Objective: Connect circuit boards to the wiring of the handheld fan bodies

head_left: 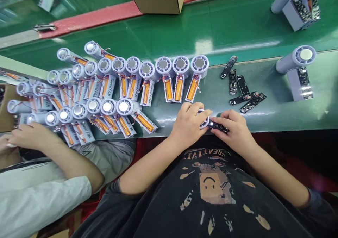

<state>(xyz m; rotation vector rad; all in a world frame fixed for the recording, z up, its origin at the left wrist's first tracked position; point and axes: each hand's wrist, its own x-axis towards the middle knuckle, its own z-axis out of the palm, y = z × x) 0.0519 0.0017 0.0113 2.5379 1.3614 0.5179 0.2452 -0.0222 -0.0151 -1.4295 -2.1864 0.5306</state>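
Near the bench's front edge, my left hand is wrapped round a lavender fan unit, whose ring shows between the fingers. Just to its right, my right hand pinches a black circuit board against the fan unit's side. The rest of the unit is hidden by my hands. Several loose circuit boards lie in a small pile beyond my right hand. A row of fan units with orange cells stands beyond my left hand.
Many more fan units crowd the green bench at left, beside a co-worker's hand. One unit with a board stands at right; others are at the upper right. A cardboard box sits at the top.
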